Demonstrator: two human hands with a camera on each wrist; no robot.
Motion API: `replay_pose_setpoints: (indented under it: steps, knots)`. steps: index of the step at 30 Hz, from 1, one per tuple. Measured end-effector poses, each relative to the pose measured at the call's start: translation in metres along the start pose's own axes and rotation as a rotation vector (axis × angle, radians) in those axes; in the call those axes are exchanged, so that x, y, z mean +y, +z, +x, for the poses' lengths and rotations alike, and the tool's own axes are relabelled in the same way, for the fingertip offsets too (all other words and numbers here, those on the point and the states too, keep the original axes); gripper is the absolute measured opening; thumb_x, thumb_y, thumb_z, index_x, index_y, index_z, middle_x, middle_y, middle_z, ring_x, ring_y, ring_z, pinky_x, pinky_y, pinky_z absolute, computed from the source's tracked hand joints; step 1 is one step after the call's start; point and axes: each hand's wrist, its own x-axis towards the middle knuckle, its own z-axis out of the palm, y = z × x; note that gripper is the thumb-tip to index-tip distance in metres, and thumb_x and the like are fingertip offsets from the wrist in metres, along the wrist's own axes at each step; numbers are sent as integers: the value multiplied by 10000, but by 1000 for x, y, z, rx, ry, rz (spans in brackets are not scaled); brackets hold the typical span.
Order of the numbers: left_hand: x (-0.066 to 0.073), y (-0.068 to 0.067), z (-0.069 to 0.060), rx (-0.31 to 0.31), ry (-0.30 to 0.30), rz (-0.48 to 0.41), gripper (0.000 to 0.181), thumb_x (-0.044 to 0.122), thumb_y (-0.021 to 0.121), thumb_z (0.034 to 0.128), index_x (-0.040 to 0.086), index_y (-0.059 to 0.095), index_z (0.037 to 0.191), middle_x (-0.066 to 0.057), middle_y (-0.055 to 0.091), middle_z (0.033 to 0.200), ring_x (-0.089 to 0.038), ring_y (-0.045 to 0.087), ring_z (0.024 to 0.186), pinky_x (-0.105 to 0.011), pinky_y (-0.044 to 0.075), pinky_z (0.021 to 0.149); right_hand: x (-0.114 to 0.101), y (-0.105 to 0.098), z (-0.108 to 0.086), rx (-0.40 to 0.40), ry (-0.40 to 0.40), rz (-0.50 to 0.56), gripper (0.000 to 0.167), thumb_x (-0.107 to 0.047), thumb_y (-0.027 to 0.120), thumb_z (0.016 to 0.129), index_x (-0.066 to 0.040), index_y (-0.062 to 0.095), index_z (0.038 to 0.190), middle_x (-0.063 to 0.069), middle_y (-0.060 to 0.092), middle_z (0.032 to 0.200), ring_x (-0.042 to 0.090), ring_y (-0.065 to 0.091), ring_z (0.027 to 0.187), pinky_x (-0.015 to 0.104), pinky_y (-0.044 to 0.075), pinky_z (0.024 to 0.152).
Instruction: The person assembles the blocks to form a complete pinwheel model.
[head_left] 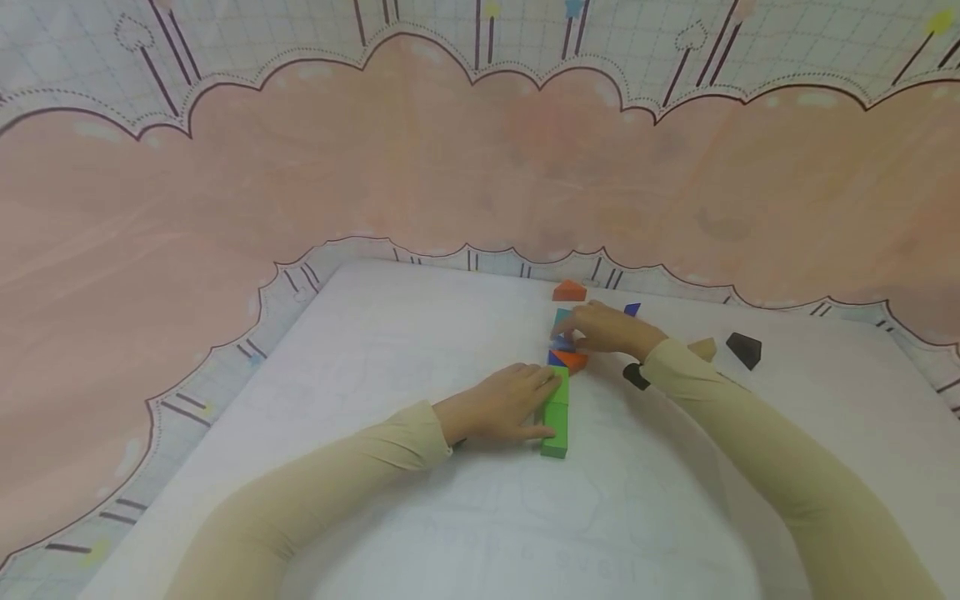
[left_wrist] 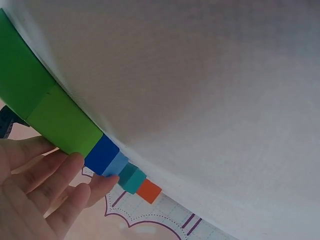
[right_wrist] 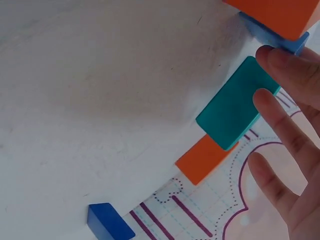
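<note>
The left sleeve and right sleeve are long, pale yellow and plain, with soft creases and edges at the wrists.

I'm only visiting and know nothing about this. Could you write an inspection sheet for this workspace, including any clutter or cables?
Surface: white tabletop, holding a rough line of blocks.
Job's things: two green blocks end to end nearest the person; further along, a teal block and an orange block at the far end.
Clutter: black pentagonal block and tan block, right of the line.
Grippers: bare hands; left hand touches the green blocks, right hand is at the teal block, grip unclear.
Cables: nothing seen.
Surroundings: patterned cloth beyond the tabletop.
</note>
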Motion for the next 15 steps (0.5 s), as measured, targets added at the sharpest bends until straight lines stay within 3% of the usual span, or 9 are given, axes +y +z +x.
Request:
replay_pose_setpoints:
  steps: [15]
  knots:
    - [1, -1, 0, 4, 0, 1, 784, 588, 429, 917, 21, 318, 1446, -111, 394, 1447, -219, 392, 1342, -336, 317, 1127, -3, 5, 7, 26, -66, 9, 259, -59, 678, 834, -119, 702, 1084, 40, 707, 1081, 237, 624, 1041, 442, 472, 960]
